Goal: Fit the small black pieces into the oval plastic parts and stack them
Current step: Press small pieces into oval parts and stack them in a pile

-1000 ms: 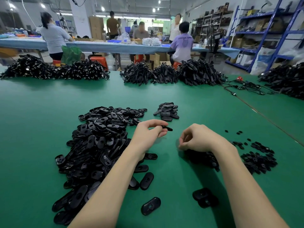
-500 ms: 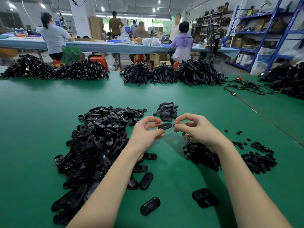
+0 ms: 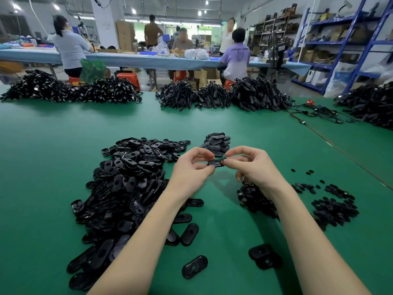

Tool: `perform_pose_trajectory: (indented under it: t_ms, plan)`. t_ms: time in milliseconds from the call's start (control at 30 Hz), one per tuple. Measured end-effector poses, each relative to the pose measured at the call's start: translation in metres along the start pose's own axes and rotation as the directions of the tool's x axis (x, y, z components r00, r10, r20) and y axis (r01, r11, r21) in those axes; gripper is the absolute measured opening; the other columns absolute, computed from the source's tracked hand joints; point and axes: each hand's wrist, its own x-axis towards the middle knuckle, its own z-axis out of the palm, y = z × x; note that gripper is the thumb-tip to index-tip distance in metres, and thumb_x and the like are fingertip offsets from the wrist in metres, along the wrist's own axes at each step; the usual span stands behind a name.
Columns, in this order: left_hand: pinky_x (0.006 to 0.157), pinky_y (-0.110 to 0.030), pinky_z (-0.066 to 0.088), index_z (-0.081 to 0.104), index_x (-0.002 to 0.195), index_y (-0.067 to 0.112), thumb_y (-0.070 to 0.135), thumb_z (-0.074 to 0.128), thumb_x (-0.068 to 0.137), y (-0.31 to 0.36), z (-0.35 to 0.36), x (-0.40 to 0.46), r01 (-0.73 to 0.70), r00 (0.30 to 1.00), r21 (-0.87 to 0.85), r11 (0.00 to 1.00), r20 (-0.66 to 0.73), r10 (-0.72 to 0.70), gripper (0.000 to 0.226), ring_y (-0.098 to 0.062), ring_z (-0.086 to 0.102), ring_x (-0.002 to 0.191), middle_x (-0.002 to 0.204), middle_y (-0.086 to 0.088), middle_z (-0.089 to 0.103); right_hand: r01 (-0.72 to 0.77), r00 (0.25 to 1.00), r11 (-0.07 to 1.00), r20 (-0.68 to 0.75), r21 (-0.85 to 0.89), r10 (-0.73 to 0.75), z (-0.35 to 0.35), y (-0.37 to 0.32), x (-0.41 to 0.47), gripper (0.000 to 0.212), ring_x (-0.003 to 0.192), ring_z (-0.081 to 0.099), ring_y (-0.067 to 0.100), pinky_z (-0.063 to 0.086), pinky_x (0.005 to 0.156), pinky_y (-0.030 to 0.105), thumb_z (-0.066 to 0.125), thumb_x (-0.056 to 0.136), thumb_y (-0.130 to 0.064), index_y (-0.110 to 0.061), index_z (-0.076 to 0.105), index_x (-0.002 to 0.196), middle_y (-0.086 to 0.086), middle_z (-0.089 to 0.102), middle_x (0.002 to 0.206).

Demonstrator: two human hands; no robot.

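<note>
My left hand (image 3: 191,169) pinches one black oval plastic part (image 3: 215,162) above the green table, holding its left end between thumb and fingers. My right hand (image 3: 251,167) meets it from the right, fingertips pinched at the part's right end; whether a small piece sits under them is hidden. A big heap of loose oval parts (image 3: 127,184) lies to the left. Small black pieces (image 3: 333,207) are scattered in a pile at the right, partly under my right forearm. A small stack of oval parts (image 3: 218,142) stands just beyond my hands.
Single oval parts (image 3: 194,267) and a pair (image 3: 264,256) lie near the table's front. Bundles of black cables (image 3: 223,96) line the far edge, with more at the right (image 3: 370,105). Several people sit at a bench behind.
My right hand rose from the pile of small pieces and came to the oval part. My left hand lifted that part slightly and both hands now meet on it.
</note>
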Motion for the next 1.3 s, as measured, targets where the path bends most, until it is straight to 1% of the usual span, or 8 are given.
perform_pose_trajectory:
  t_ms: [67,267,433,567,700,833,1067,1300]
  plan:
    - [0.076,-0.012,0.052,0.066,0.097,0.015,-0.005,0.071,0.084,0.0,0.0,0.0,-0.006,1.0,-0.004,1.0,0.0,0.006,0.025,-0.005,0.072,0.078,0.105,0.001,0.07,-0.001,1.0,1.0,0.002,-0.012,0.001,0.0,0.0,0.0,0.014,0.044,0.05,0.013,0.033,0.042,0.017,0.082,0.083,-0.016,-0.02,0.072,0.092,-0.002,0.077,0.082]
    - [0.076,-0.014,0.051,0.068,0.098,0.015,-0.003,0.073,0.084,-0.002,-0.001,0.001,-0.02,1.0,-0.008,1.0,0.004,0.021,0.024,-0.009,0.073,0.082,0.106,0.001,0.072,-0.016,1.0,1.0,0.021,-0.016,0.016,0.0,0.0,0.001,0.01,0.044,0.05,0.013,0.034,0.043,0.017,0.082,0.083,-0.017,-0.023,0.075,0.087,-0.003,0.077,0.082]
    - [0.07,-0.013,0.049,0.068,0.098,0.015,-0.001,0.074,0.082,-0.003,0.0,0.0,-0.024,1.0,-0.011,1.0,-0.014,0.024,0.023,-0.012,0.074,0.085,0.098,0.006,0.074,-0.032,0.999,0.999,-0.018,-0.004,0.032,0.002,0.0,0.001,0.008,0.042,0.054,0.014,0.034,0.042,0.016,0.081,0.082,-0.017,-0.023,0.077,0.086,-0.004,0.078,0.083]
    - [0.074,-0.019,0.052,0.068,0.09,0.021,0.001,0.077,0.08,-0.004,0.0,0.0,-0.021,0.999,-0.02,1.0,-0.048,0.02,0.024,-0.011,0.075,0.087,0.091,0.01,0.075,-0.034,0.998,0.999,-0.049,0.019,0.034,0.007,-0.002,0.001,0.005,0.044,0.057,0.014,0.033,0.041,0.016,0.078,0.085,-0.018,-0.022,0.077,0.084,0.0,0.079,0.087]
    - [0.075,-0.019,0.053,0.068,0.088,0.025,0.003,0.078,0.079,-0.004,0.001,-0.001,-0.033,0.998,-0.018,0.999,-0.055,0.032,0.026,-0.011,0.075,0.087,0.089,0.012,0.075,-0.046,0.996,0.999,-0.069,0.018,0.047,0.012,-0.002,0.001,0.007,0.043,0.05,0.011,0.032,0.041,0.017,0.079,0.085,-0.016,-0.022,0.079,0.081,-0.006,0.076,0.078]
    - [0.072,-0.015,0.051,0.067,0.088,0.024,0.004,0.078,0.08,-0.003,0.002,-0.002,-0.045,0.998,-0.011,0.999,-0.054,0.045,0.025,-0.01,0.074,0.087,0.09,0.012,0.075,-0.07,0.995,0.996,-0.07,0.047,0.073,0.014,-0.001,0.0,0.007,0.041,0.045,0.01,0.03,0.042,0.018,0.08,0.083,-0.014,-0.021,0.08,0.08,-0.002,0.075,0.077]
    - [0.073,-0.017,0.054,0.066,0.089,0.02,0.001,0.077,0.08,-0.001,0.003,-0.003,-0.067,0.996,0.009,0.998,-0.056,0.068,0.023,-0.011,0.074,0.087,0.091,0.009,0.075,-0.087,0.991,0.994,-0.1,0.073,0.094,0.015,0.0,0.001,0.009,0.039,0.033,0.008,0.026,0.04,0.016,0.082,0.081,-0.015,-0.022,0.081,0.076,-0.001,0.067,0.069]
    - [0.075,-0.017,0.054,0.066,0.087,0.022,0.004,0.078,0.079,-0.003,0.003,-0.003,-0.079,0.995,0.037,0.996,-0.061,0.081,0.023,-0.01,0.073,0.087,0.093,0.008,0.075,-0.107,0.99,0.993,-0.09,0.054,0.112,0.016,0.0,0.0,0.007,0.042,0.032,0.006,0.026,0.041,0.015,0.083,0.079,-0.02,-0.026,0.082,0.075,-0.007,0.063,0.066]
